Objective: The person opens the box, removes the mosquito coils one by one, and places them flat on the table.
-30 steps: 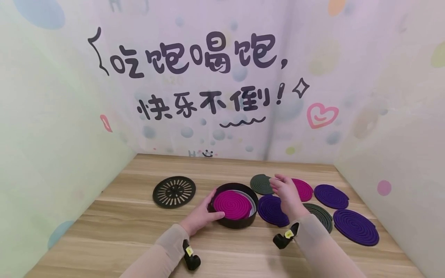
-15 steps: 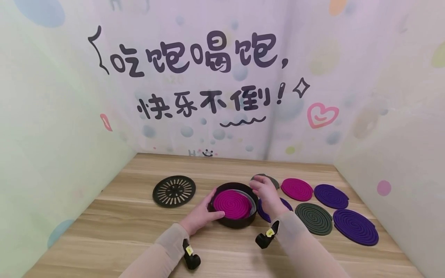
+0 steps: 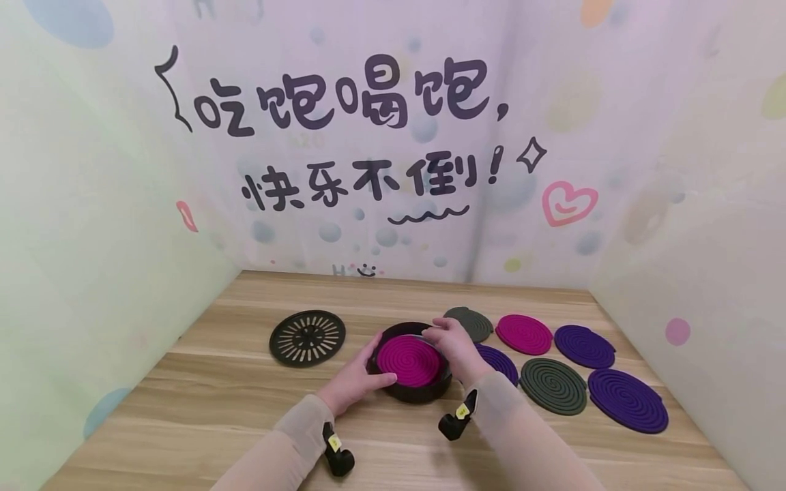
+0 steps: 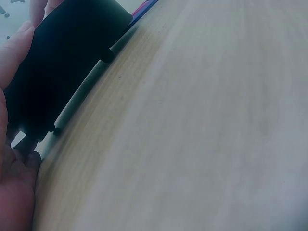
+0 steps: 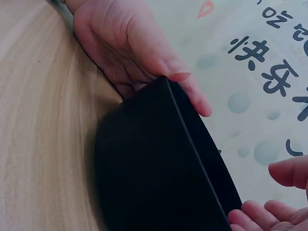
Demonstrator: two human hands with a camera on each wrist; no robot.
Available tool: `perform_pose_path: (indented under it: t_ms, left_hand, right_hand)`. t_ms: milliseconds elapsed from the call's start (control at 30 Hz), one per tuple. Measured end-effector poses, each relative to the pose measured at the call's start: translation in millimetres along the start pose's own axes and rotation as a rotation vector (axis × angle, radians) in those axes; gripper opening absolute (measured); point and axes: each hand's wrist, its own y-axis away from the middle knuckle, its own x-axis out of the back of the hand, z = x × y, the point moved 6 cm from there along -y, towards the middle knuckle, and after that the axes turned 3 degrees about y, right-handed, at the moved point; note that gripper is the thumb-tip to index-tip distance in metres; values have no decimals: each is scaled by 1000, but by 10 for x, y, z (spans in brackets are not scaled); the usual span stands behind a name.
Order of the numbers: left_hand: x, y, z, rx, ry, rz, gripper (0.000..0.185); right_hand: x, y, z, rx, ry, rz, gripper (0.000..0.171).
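While our left hand [image 3: 353,379] cups the near-left wall of the black round holder [image 3: 413,391], our right hand [image 3: 451,344] curls its fingers over the far-right rim, above the magenta coil [image 3: 410,359] already lying inside. We judge the loading as begun only: six coils lie flat on the table [image 3: 215,402] to the right of our right hand, and the slotted lid [image 3: 308,337] rests apart, beyond and left of our left hand. Bare wood lies open toward us, whereas the wall panels close off the far, left and right sides.
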Motion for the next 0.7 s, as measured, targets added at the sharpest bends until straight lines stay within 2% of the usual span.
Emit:
perform_pose_path:
  t_ms: [167, 367, 700]
  left_hand:
    - [-2, 13, 8, -4, -4, -1, 99]
    - [-2, 4, 14, -10, 6, 0, 97]
    - [4, 4, 9, -11, -9, 5, 97]
  right_hand:
    - [-17, 17, -6, -19, 71, -14, 55]
    - [-27, 19, -7, -53, 71, -44, 52]
    - [-27, 0, 12, -75, 93, -41, 52]
